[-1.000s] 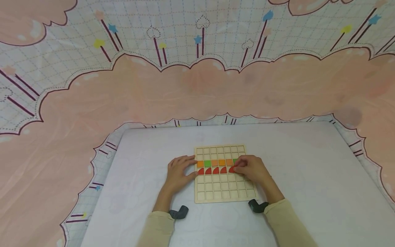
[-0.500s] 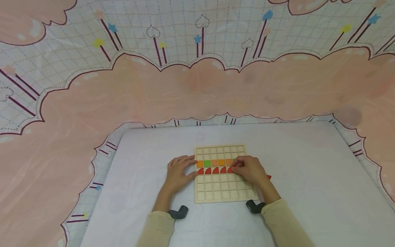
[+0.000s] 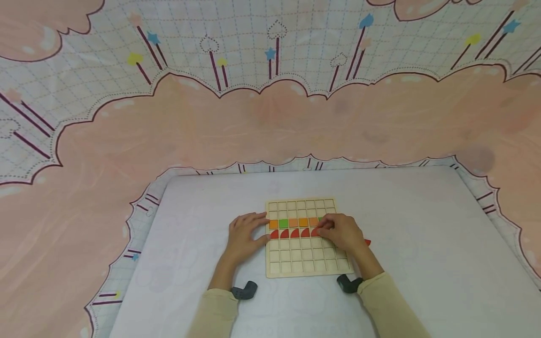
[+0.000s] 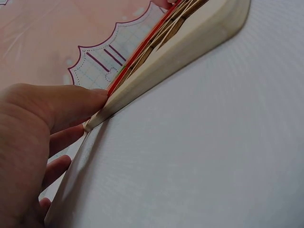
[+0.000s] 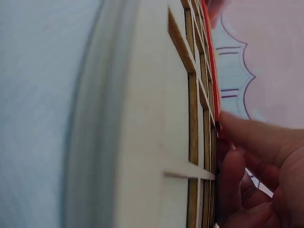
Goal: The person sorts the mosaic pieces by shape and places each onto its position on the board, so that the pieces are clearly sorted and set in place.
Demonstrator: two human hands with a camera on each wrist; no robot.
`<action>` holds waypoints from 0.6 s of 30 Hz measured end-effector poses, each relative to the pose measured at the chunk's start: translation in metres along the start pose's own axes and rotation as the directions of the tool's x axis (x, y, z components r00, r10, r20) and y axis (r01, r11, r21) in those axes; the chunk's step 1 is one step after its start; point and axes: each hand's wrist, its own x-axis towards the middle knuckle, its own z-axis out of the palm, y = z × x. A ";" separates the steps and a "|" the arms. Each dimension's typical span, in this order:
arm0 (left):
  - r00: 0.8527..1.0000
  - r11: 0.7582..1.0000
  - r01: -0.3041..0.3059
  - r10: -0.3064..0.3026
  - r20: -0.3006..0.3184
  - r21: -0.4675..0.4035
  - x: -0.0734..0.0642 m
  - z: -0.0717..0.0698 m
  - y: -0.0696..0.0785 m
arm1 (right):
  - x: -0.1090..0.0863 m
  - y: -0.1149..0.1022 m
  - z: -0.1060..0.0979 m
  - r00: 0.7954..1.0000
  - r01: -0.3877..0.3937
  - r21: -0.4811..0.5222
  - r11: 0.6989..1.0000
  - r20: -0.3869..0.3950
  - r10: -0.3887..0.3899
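A pale wooden grid board [image 3: 298, 267] lies flat on the white table. One of its rows holds orange and green square tiles [image 3: 283, 224]; in the row nearer me, red quarter-circle tiles [image 3: 294, 233] fill several cells from the left. My left hand [image 3: 242, 237] rests at the board's left edge, thumb and forefinger spread apart and touching it. With bent fingers, my right hand [image 3: 344, 232] has thumb and forefinger at the rightmost visible red quarter-circle tile [image 3: 314, 232], partly covering it. In the right wrist view the thumb [image 5: 242, 128] meets the red tiles' edge.
A red piece [image 3: 368, 242] on the table shows partly behind my right wrist. Dark wrist cameras [image 3: 245, 290] stick out from both sleeves. Patterned cloth [image 3: 270, 126] in pink and white surrounds the table's back and sides.
The right hand moved slightly left, bringing the red quarter-circle tile into line with the others. Another red piece came into view behind the right wrist. My left hand stayed put.
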 end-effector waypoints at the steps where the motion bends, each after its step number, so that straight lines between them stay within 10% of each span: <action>1: 1.000 1.000 -0.005 0.005 -0.007 -0.003 0.000 0.000 0.000 | 0.000 0.000 0.000 1.000 -0.007 0.008 1.000 0.006 0.007; 18: 1.000 1.000 -0.015 0.015 -0.006 0.000 0.000 -0.001 0.001 | 0.000 0.002 -0.002 1.000 0.005 0.013 1.000 0.017 -0.005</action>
